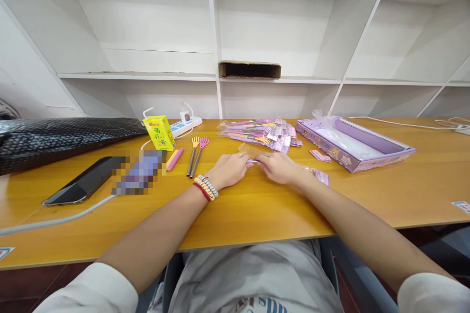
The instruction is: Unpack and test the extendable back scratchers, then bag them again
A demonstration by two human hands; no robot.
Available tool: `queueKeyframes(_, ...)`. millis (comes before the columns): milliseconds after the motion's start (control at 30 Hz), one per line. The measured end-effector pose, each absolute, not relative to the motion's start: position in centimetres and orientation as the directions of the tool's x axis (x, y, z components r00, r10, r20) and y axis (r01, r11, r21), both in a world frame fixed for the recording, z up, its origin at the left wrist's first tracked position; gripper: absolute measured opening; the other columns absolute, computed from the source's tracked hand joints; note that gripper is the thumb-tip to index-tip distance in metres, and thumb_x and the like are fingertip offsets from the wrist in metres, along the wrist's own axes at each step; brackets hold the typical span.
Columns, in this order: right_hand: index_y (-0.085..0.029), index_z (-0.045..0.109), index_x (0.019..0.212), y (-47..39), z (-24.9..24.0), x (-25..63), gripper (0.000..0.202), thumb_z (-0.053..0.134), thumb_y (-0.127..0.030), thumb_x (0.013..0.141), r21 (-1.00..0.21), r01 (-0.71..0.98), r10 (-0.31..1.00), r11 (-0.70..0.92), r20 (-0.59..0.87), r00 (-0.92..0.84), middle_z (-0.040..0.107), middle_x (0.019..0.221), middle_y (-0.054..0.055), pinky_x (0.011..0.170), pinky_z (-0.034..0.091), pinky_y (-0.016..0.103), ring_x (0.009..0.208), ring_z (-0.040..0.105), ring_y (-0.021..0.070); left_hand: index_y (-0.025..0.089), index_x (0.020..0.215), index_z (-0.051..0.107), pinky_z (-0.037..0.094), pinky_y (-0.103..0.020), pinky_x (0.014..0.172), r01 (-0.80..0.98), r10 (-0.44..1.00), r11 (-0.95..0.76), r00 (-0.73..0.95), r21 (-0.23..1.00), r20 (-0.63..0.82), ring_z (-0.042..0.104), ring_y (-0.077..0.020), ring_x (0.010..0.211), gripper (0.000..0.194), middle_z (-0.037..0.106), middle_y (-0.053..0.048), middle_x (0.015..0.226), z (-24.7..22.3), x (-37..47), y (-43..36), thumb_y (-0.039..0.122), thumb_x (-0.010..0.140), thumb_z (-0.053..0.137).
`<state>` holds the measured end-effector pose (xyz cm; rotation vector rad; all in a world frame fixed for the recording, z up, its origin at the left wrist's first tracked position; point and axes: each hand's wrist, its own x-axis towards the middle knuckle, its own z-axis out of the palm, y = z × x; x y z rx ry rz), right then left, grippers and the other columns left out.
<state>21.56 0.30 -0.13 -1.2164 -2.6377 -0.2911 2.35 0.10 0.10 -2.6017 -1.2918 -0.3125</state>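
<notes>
My left hand (232, 168) and my right hand (276, 166) meet over the table, fingers pinched together. Between their fingertips shows a small purple-and-white piece (252, 161), mostly hidden by the fingers. Clear plastic wrap (253, 149) lies just behind them. To the left of my left hand are a yellow hand-shaped back scratcher (193, 154) and a pink one (200, 153), both with dark handles. Beyond my hands is a pile of bagged back scratchers (259, 133). A clear bag with a purple card (321, 176) is partly behind my right forearm.
An open purple display box (385, 159) stands at right, near a small pink card (320, 156). On the left are a yellow drink carton (160, 133), pink and yellow sticks (175, 160), a phone (84, 181), a white cable (73, 217), a power strip (187, 126) and a black bag (69, 139).
</notes>
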Motion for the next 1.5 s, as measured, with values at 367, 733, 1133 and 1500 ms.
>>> queueKeyframes(367, -0.020, 0.060, 0.093, 0.5, 0.6, 21.4, 0.037, 0.027, -0.038, 0.094, 0.138, 0.777, 0.739, 0.614, 0.246, -0.628, 0.067, 0.082, 0.006, 0.060, 0.028, 0.026, 0.068, 0.058, 0.0163, 0.021, 0.086, 0.057, 0.036, -0.030, 0.059, 0.741, 0.723, -0.671, 0.661, -0.022, 0.201, 0.059, -0.0210, 0.073, 0.042, 0.065, -0.005, 0.082, 1.8, 1.4, 0.5, 0.050, 0.089, 0.026)
queueKeyframes(733, -0.019, 0.061, 0.091, 1.7, 1.2, 24.7, 0.039, 0.029, -0.041, 0.093, 0.120, 0.811, 0.775, 0.573, 0.242, -0.584, 0.066, 0.078, 0.007, 0.060, 0.028, 0.025, 0.069, 0.056, 0.0159, 0.021, 0.076, 0.061, 0.034, -0.027, 0.057, 0.804, 0.818, -0.575, 0.565, 0.153, 0.106, 0.057, -0.0188, 0.067, 0.047, 0.065, -0.005, 0.075, 3.0, -2.4, 2.3, 0.059, 0.082, 0.034)
queueKeyframes(1133, -0.018, 0.064, 0.085, 2.7, 1.5, 26.4, 0.030, 0.041, -0.037, 0.089, 0.087, 0.858, 0.750, 0.507, 0.446, -0.488, 0.063, 0.087, 0.009, 0.076, 0.031, 0.030, 0.088, 0.051, 0.0207, 0.021, 0.064, 0.056, 0.031, -0.028, 0.053, 0.841, 0.853, -0.515, 0.483, 0.165, 0.200, 0.055, -0.0190, 0.058, 0.047, 0.061, -0.004, 0.064, 2.2, -3.1, 3.8, 0.062, 0.079, 0.039)
queueKeyframes(1500, -0.016, 0.060, 0.087, 2.5, 2.6, 22.5, 0.034, 0.053, -0.049, 0.078, -0.887, 0.304, 0.937, 0.348, 0.339, -0.082, 0.065, 0.089, 0.008, 0.073, 0.044, 0.031, 0.080, 0.059, 0.0174, 0.019, 0.083, 0.049, 0.040, -0.026, 0.061, 0.610, 0.861, -0.509, 0.341, 0.607, 0.378, 0.049, -0.0136, 0.064, 0.038, 0.053, 0.000, 0.070, 1.1, 0.7, 1.7, 0.048, 0.090, 0.026)
